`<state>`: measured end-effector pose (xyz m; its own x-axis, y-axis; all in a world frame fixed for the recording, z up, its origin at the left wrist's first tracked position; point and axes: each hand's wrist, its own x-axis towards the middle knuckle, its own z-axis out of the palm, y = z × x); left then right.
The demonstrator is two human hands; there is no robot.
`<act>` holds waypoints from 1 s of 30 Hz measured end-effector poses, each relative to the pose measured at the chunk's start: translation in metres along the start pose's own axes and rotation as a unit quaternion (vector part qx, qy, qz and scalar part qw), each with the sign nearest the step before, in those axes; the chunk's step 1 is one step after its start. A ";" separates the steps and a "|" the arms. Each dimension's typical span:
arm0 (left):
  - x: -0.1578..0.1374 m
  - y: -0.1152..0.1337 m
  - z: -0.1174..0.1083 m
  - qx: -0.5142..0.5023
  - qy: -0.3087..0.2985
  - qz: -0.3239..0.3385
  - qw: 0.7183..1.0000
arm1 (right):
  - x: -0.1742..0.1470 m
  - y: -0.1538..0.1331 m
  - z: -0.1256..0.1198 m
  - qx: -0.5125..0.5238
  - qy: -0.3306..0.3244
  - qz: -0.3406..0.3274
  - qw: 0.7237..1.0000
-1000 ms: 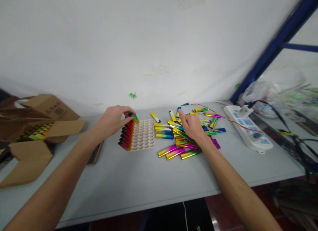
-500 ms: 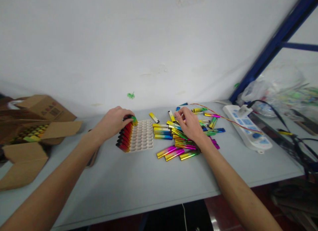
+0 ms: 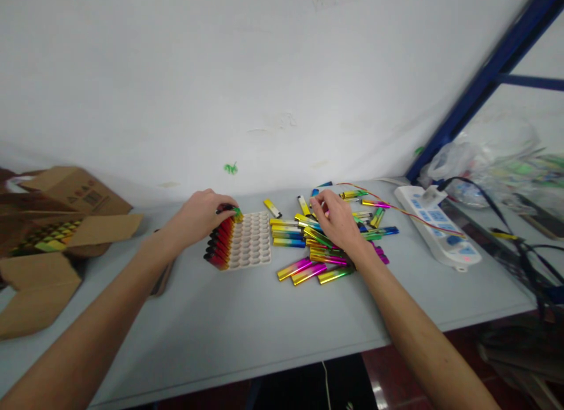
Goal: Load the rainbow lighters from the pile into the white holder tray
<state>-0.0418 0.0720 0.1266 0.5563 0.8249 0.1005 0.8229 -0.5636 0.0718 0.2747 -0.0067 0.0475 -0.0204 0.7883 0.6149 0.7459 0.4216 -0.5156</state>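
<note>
A cream tray (image 3: pixel 253 242) full of round holes lies on the grey table (image 3: pixel 247 322). Its left column holds several red-and-black lighters (image 3: pixel 218 245) standing side by side. My left hand (image 3: pixel 200 213) rests at the tray's far left corner, its fingertips closed on a green-and-yellow lighter (image 3: pixel 235 212) at the top of that column. A loose pile of colourful metallic lighters (image 3: pixel 321 242) lies to the right of the tray. My right hand (image 3: pixel 337 219) hovers over the pile's far side, fingers pinched on a lighter there.
Opened cardboard boxes (image 3: pixel 57 222) with more lighters sit at the far left. A white power strip (image 3: pixel 438 234) with a thin red wire lies right of the pile. Plastic bags and cables crowd the blue shelf frame (image 3: pixel 480 81) at right. A white wall rises behind the table.
My right hand lifted slightly and drew its fingers together over the pile. My left hand stayed at the tray's corner on the green lighter. The view shifted a little.
</note>
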 end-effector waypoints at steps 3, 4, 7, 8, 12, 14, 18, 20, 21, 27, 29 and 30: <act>0.004 -0.003 -0.002 -0.011 -0.036 0.007 0.999 | 0.000 -0.001 0.000 0.002 -0.006 0.007 1.000; 0.005 -0.004 -0.001 -0.009 -0.038 0.008 0.999 | 0.000 -0.001 -0.001 0.002 -0.007 0.007 1.000; 0.005 -0.006 0.006 0.013 -0.015 0.015 1.000 | 0.000 0.000 -0.001 0.002 -0.007 0.004 1.000; 0.004 -0.006 0.009 0.021 -0.002 0.017 1.000 | 0.000 0.001 0.000 0.002 -0.006 0.003 1.000; 0.001 -0.007 0.019 0.048 0.059 0.016 0.997 | 0.000 0.004 0.000 0.002 -0.005 0.000 1.000; 0.002 -0.009 0.022 0.049 0.071 0.024 0.996 | 0.000 0.004 0.001 0.000 -0.001 -0.004 1.000; 0.006 -0.013 0.023 0.029 0.024 0.044 0.998 | 0.001 0.005 -0.001 -0.010 0.008 -0.005 1.000; 0.005 -0.009 0.021 0.028 0.031 0.040 0.998 | 0.002 0.007 -0.004 -0.019 0.016 -0.003 1.000; 0.004 -0.004 0.021 0.028 0.049 0.039 0.998 | 0.003 0.008 -0.005 -0.024 0.023 -0.002 0.999; -0.008 0.060 0.040 -0.038 0.146 0.119 0.981 | 0.006 0.017 -0.009 -0.066 0.053 0.012 0.996; -0.009 0.080 0.056 -0.060 0.125 0.148 0.979 | 0.005 0.018 -0.010 -0.072 0.046 0.025 0.996; -0.010 0.088 0.064 -0.065 0.115 0.154 0.979 | 0.005 0.018 -0.010 -0.072 0.042 0.033 0.996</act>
<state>0.0327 0.0169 0.0688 0.7222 0.5923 0.3573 0.5902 -0.7970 0.1281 0.2950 0.0007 0.0470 0.0824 0.7692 0.6337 0.8322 0.2966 -0.4684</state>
